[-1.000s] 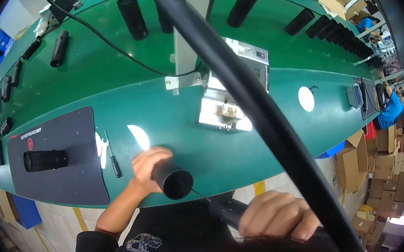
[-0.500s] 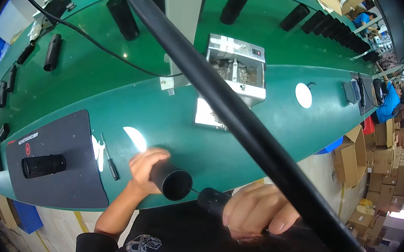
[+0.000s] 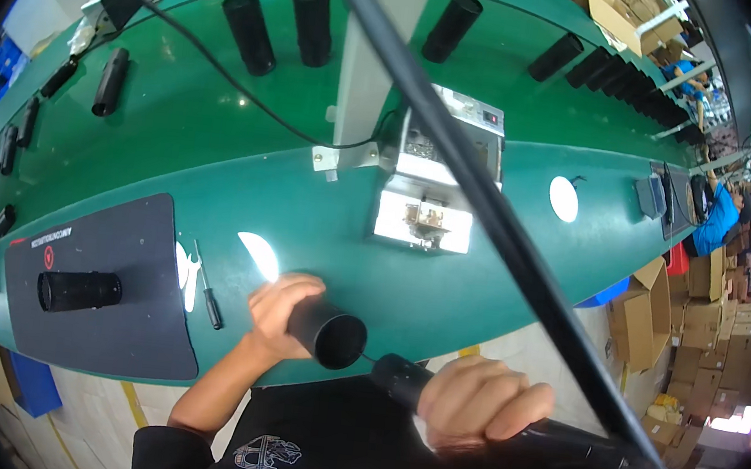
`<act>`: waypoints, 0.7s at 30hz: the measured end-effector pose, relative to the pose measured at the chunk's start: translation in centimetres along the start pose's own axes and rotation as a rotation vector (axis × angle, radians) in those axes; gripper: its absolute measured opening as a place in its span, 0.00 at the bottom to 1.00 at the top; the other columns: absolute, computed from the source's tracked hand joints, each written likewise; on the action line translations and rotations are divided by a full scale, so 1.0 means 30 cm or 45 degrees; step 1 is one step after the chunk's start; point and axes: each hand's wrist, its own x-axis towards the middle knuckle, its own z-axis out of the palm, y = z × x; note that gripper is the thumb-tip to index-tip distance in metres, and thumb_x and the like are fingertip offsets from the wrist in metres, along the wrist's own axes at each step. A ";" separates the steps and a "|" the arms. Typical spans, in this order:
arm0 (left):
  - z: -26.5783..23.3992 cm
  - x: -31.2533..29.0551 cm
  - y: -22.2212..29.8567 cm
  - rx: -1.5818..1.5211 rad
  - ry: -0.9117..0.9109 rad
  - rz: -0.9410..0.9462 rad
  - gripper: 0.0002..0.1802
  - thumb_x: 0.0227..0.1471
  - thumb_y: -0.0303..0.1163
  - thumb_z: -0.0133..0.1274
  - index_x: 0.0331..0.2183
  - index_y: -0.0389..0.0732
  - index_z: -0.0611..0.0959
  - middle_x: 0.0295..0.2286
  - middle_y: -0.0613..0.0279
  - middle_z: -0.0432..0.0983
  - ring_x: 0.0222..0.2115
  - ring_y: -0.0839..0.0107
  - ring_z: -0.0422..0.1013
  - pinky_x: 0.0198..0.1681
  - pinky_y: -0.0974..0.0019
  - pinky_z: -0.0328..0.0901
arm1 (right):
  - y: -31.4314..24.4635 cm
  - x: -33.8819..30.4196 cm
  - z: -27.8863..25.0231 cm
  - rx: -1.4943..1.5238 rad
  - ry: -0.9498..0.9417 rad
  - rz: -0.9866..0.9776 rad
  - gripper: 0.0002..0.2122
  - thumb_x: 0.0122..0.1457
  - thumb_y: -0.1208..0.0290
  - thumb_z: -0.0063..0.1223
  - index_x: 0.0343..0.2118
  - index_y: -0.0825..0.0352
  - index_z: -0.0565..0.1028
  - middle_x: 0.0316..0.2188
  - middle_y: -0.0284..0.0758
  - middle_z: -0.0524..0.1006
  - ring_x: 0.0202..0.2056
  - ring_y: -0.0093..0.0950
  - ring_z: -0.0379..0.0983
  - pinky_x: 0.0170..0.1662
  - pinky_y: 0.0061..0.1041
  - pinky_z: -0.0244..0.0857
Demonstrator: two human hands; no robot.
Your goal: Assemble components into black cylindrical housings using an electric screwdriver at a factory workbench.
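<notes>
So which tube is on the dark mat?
The black tube left of the loose screwdriver. It alone lies on the mat; the left hand holds another tube.

From the centre, a dark mat (image 3: 150,247) bearing a black tube (image 3: 79,291) lies between 8 and 9 o'clock. A slim screwdriver (image 3: 214,310) lies just beside the mat at 8, a blue bin (image 3: 36,387) farther out. Two black tubes (image 3: 249,32) sit at 11, a white disc (image 3: 564,200) between 2 and 3, a person in blue (image 3: 716,221) near 3, an open carton (image 3: 635,333) between 3 and 4.
</notes>
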 end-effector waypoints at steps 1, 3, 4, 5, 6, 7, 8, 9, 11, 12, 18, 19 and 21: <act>0.009 0.004 0.001 0.033 0.036 0.032 0.25 0.39 0.38 0.72 0.35 0.32 0.80 0.30 0.49 0.82 0.29 0.58 0.80 0.32 0.63 0.74 | -0.006 -0.006 0.001 -0.001 0.039 -0.024 0.16 0.53 0.85 0.60 0.40 0.61 0.67 0.20 0.29 0.71 0.19 0.25 0.72 0.27 0.28 0.71; 0.011 0.014 -0.001 0.011 -0.032 0.031 0.25 0.35 0.34 0.71 0.35 0.32 0.81 0.31 0.49 0.82 0.31 0.56 0.81 0.35 0.62 0.75 | -0.042 -0.010 -0.002 -0.013 0.125 -0.110 0.15 0.55 0.83 0.60 0.41 0.61 0.67 0.20 0.28 0.70 0.18 0.23 0.71 0.27 0.27 0.71; 0.009 0.016 0.002 0.002 -0.055 0.014 0.25 0.34 0.32 0.71 0.36 0.32 0.80 0.31 0.50 0.82 0.31 0.56 0.81 0.35 0.61 0.75 | -0.077 -0.009 -0.006 -0.008 0.174 -0.183 0.14 0.56 0.82 0.60 0.41 0.61 0.67 0.19 0.28 0.70 0.18 0.22 0.71 0.27 0.26 0.70; 0.003 0.011 0.002 0.005 -0.074 -0.004 0.26 0.34 0.29 0.71 0.38 0.32 0.79 0.31 0.50 0.82 0.30 0.56 0.80 0.36 0.61 0.74 | -0.109 -0.009 -0.018 0.026 0.220 -0.277 0.14 0.57 0.81 0.60 0.41 0.61 0.67 0.19 0.27 0.69 0.18 0.21 0.71 0.27 0.25 0.70; -0.014 0.001 0.003 0.025 -0.060 -0.058 0.27 0.33 0.28 0.71 0.38 0.32 0.79 0.31 0.50 0.81 0.31 0.56 0.80 0.37 0.61 0.74 | -0.146 0.000 -0.030 0.064 0.249 -0.358 0.14 0.58 0.80 0.60 0.42 0.61 0.67 0.19 0.27 0.69 0.18 0.20 0.70 0.27 0.25 0.70; -0.035 -0.012 0.002 0.043 -0.045 -0.112 0.28 0.33 0.27 0.71 0.39 0.32 0.79 0.32 0.50 0.81 0.31 0.56 0.80 0.37 0.61 0.74 | -0.172 0.015 -0.049 0.070 0.264 -0.416 0.13 0.59 0.79 0.59 0.42 0.61 0.67 0.19 0.26 0.68 0.18 0.19 0.70 0.27 0.24 0.70; -0.036 -0.019 -0.001 0.038 -0.038 -0.155 0.28 0.32 0.27 0.71 0.39 0.32 0.78 0.32 0.51 0.81 0.31 0.56 0.80 0.38 0.61 0.74 | -0.195 0.024 -0.062 0.030 0.274 -0.474 0.13 0.60 0.78 0.59 0.42 0.61 0.66 0.19 0.26 0.67 0.17 0.18 0.70 0.27 0.23 0.69; -0.035 -0.025 0.002 0.039 -0.023 -0.180 0.29 0.32 0.26 0.71 0.40 0.32 0.78 0.32 0.50 0.81 0.32 0.55 0.79 0.38 0.61 0.73 | -0.193 0.043 -0.082 -0.109 0.254 -0.478 0.12 0.60 0.78 0.56 0.42 0.61 0.66 0.20 0.26 0.67 0.19 0.18 0.69 0.29 0.23 0.67; -0.035 -0.036 0.015 0.049 0.007 -0.231 0.30 0.31 0.26 0.71 0.41 0.32 0.78 0.34 0.50 0.80 0.34 0.55 0.79 0.40 0.61 0.73 | -0.171 0.096 -0.129 -0.388 0.133 -0.438 0.11 0.59 0.79 0.49 0.43 0.64 0.65 0.24 0.28 0.67 0.23 0.19 0.66 0.35 0.23 0.61; -0.035 -0.036 0.020 0.054 -0.005 -0.213 0.31 0.31 0.26 0.71 0.41 0.32 0.78 0.34 0.50 0.80 0.34 0.55 0.79 0.40 0.61 0.73 | -0.140 0.112 -0.158 -0.493 0.108 -0.429 0.11 0.59 0.78 0.46 0.44 0.64 0.65 0.23 0.28 0.65 0.23 0.20 0.66 0.34 0.23 0.59; -0.069 -0.020 0.074 0.006 -0.056 -0.265 0.32 0.32 0.33 0.73 0.42 0.33 0.80 0.39 0.47 0.80 0.37 0.52 0.79 0.43 0.57 0.72 | -0.066 0.146 -0.138 -0.753 0.119 -0.319 0.14 0.59 0.77 0.47 0.48 0.63 0.63 0.23 0.29 0.65 0.21 0.22 0.64 0.29 0.27 0.61; -0.077 -0.011 0.079 0.053 -0.077 -0.214 0.33 0.32 0.34 0.73 0.42 0.33 0.79 0.39 0.47 0.80 0.38 0.51 0.79 0.44 0.56 0.72 | -0.069 0.148 -0.125 -0.786 0.141 -0.295 0.15 0.59 0.77 0.46 0.48 0.64 0.63 0.23 0.29 0.65 0.20 0.22 0.64 0.29 0.27 0.61; -0.082 -0.016 0.080 0.046 -0.066 -0.173 0.33 0.33 0.35 0.73 0.43 0.32 0.79 0.40 0.47 0.80 0.38 0.51 0.79 0.46 0.56 0.72 | -0.056 0.137 -0.140 -0.816 0.104 -0.336 0.15 0.58 0.78 0.46 0.48 0.64 0.62 0.23 0.30 0.65 0.19 0.22 0.63 0.28 0.28 0.62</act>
